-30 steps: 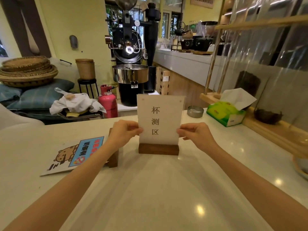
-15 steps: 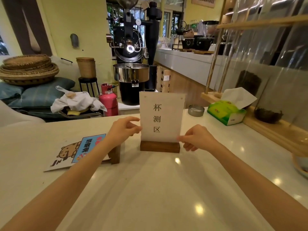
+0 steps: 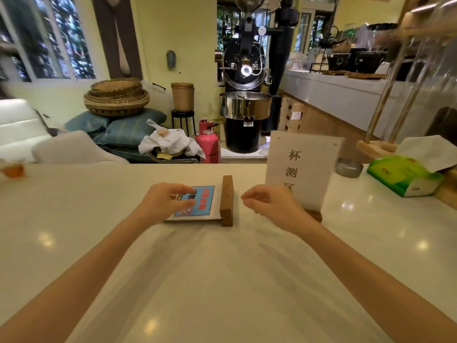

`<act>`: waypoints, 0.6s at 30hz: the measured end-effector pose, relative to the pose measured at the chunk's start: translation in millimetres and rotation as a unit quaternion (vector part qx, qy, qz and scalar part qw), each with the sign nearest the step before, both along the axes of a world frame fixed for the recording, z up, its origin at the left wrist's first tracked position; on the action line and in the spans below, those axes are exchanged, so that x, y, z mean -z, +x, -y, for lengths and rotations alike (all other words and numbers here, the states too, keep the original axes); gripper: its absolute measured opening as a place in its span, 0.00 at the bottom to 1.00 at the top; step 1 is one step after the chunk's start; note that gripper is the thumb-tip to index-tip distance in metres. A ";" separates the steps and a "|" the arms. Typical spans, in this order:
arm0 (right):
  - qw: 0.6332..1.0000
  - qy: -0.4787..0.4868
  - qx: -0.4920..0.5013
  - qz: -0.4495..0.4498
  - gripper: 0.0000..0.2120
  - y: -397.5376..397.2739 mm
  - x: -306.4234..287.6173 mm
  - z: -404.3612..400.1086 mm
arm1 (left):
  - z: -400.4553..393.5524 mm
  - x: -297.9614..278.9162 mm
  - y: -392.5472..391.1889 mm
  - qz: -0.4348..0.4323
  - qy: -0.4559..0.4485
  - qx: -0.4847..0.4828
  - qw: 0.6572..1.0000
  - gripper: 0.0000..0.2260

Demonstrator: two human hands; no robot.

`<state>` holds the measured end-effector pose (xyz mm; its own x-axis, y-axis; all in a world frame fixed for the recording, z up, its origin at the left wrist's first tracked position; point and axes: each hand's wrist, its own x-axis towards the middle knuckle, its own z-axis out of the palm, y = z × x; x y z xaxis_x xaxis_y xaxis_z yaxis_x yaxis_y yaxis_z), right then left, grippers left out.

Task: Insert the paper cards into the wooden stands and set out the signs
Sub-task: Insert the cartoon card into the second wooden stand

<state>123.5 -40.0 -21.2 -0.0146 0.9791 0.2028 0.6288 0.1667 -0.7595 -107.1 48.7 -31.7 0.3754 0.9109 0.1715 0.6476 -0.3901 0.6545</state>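
Head view showed both hands had left the white sign point(image 3: 300, 169), standing right of the empty wooden stand point(image 3: 227, 201); left hand point(image 3: 164, 201) spread over the blue card point(image 3: 205, 201), right hand point(image 3: 269, 206) loosely curled, empty.

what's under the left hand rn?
The colour card, flat on the counter, its right edge against the empty wooden stand. The left hand covers the card's left part, so the cartoon print there is hidden. Contact unclear.

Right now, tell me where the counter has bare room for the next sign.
Widest bare stretch: near counter, between both forearms. Also bare left of the colourful card. Crowded: empty wooden stand, standing white sign, then metal tin and tissue pack rightward.
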 end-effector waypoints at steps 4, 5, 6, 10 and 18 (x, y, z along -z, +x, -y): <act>0.999 0.028 0.007 0.036 0.14 -19.2 6.7 -15.7 | 5.9 13.7 -29.9 -0.002 0.018 -0.015 1.000 0.20; 0.999 0.028 0.009 0.045 0.15 -22.4 9.1 -17.9 | 6.5 17.3 -35.9 -0.005 0.024 -0.019 1.000 0.20; 0.998 0.030 0.009 0.058 0.17 -25.5 11.5 -19.8 | 7.0 20.5 -40.5 -0.007 0.027 -0.027 0.999 0.21; 0.988 0.066 -0.011 0.139 0.21 -34.4 21.8 -26.0 | 6.8 31.5 -48.2 -0.013 0.039 -0.049 0.998 0.22; 0.862 0.237 -0.085 0.441 0.18 -80.2 42.0 -39.2 | 4.1 46.7 -45.6 -0.060 0.074 -0.057 0.994 0.21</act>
<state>43.3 -0.9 -63.2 -0.5035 0.7572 0.4161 0.8618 0.4744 0.1795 -152.7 44.6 -78.3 0.2969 0.9169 0.2667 0.7629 -0.3958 0.5112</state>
